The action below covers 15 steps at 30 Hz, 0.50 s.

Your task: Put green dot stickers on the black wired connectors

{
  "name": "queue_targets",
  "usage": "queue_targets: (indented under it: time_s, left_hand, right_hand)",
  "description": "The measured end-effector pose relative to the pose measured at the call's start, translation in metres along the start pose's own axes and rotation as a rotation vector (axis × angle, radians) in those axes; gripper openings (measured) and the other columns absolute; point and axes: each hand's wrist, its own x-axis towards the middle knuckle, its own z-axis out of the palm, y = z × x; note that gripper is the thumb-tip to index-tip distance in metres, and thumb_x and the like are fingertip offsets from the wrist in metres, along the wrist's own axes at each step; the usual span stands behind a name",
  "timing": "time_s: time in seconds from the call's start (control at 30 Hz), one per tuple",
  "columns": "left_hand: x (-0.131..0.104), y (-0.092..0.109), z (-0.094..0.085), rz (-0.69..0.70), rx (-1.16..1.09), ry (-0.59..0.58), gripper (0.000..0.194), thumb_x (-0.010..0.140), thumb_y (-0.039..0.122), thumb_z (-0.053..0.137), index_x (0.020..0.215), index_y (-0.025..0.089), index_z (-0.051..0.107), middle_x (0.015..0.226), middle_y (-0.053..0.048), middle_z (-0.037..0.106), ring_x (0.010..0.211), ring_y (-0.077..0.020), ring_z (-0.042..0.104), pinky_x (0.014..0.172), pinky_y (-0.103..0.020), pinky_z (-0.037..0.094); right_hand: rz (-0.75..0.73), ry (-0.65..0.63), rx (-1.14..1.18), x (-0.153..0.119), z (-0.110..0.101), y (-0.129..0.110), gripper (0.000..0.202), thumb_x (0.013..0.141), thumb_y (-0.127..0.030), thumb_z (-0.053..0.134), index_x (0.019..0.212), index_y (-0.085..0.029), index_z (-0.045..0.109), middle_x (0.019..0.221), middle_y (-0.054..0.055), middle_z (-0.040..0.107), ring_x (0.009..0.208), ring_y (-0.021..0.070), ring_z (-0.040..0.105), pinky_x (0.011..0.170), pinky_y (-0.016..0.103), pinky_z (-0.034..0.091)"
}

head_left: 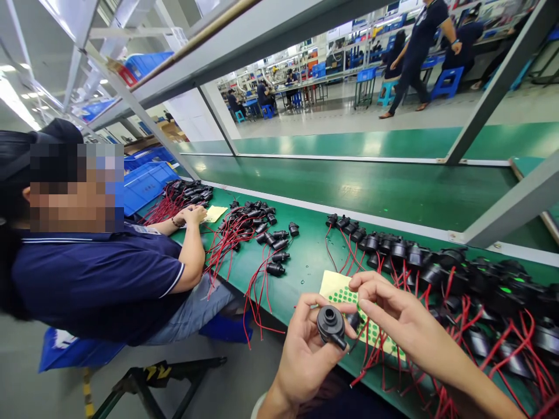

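Closest to my camera, a bare left hand holds up a black part at the near edge of the green bench. Its round, open mouth faces me and a short spout slants down to the right. That grip is closed, thumb and fingers curled around the body. Just beside it, the right hand reaches over a yellow sheet of green dots, lying by the near edge. Thumb and forefinger almost meet, but the detail is too small for me to tell whether they pinch a dot.

Along the far edge, toward the right corner, more black units crowd together, trailing red wires; several bear a green mark. Toward the left end, a co-worker sits beside a looser pile.

I judge the step in hand to be lifting a dot off the sheet. Next, I think, calls for a fine right-hand pinch and a steady left.
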Motion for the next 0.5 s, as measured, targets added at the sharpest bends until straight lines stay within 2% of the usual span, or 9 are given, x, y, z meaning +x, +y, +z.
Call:
queue_targets:
  time_s: [0.1, 0.2, 0.33, 0.5]
  left_hand:
    - [-0.001, 0.001, 0.003, 0.022, 0.102, 0.081, 0.033, 0.084, 0.025, 0.075, 0.104, 0.022, 0.049, 0.111, -0.008, 0.074, 0.089, -0.0148, 0.070, 0.083, -0.027, 0.051]
    - [-0.003, -0.004, 0.006, 0.084, 0.283, 0.205, 0.032, 0.085, 0.018, 0.072, 0.108, 0.022, 0.051, 0.119, -0.008, 0.072, 0.108, -0.0195, 0.067, 0.095, -0.031, 0.049]
    - [-0.006, -0.013, 0.007, 0.168, 0.487, 0.261, 0.037, 0.085, 0.014, 0.070, 0.117, 0.023, 0.054, 0.126, -0.009, 0.068, 0.119, -0.0222, 0.063, 0.102, -0.035, 0.048]
    - [-0.009, -0.016, 0.010, 0.259, 0.585, 0.228, 0.046, 0.087, 0.009, 0.065, 0.126, 0.028, 0.053, 0.128, -0.005, 0.067, 0.121, -0.0194, 0.062, 0.104, -0.032, 0.048]
  right_hand:
    - [-0.124, 0.099, -0.117, -0.004, -0.001, -0.006, 0.028, 0.098, -0.037, 0.047, 0.075, -0.022, 0.055, 0.097, 0.004, 0.059, 0.095, 0.0159, 0.061, 0.081, 0.024, 0.049]
    - [-0.262, 0.211, -0.276, -0.014, -0.002, -0.016, 0.019, 0.098, -0.029, 0.048, 0.082, -0.023, 0.055, 0.099, 0.004, 0.058, 0.093, 0.0145, 0.061, 0.077, 0.022, 0.050]
    - [-0.382, 0.158, -0.469, -0.027, 0.000, -0.030, 0.011, 0.098, -0.021, 0.048, 0.088, -0.024, 0.054, 0.111, 0.006, 0.055, 0.108, 0.0147, 0.058, 0.088, 0.023, 0.049]
    - [-0.505, 0.118, -0.585, -0.031, 0.012, -0.036, 0.013, 0.093, -0.009, 0.048, 0.091, -0.021, 0.052, 0.111, 0.009, 0.053, 0.115, 0.0189, 0.051, 0.091, 0.028, 0.047]
